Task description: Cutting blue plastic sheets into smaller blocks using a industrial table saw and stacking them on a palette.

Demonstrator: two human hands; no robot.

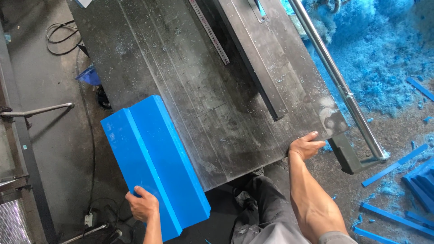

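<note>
Head view: left hand [142,205] grips the blue plastic block's [153,165] near end; right hand [306,146] rests open-fingered on the saw table's [203,90] edge, well apart.

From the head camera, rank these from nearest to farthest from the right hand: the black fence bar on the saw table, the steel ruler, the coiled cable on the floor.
Measured from the right hand, which rests on the table's near edge:
1. Black fence bar, on the table just up and left of the hand.
2. Steel ruler, farther up the table, toward the top.
3. Coiled cable, on the floor beyond the table's far left side.
</note>
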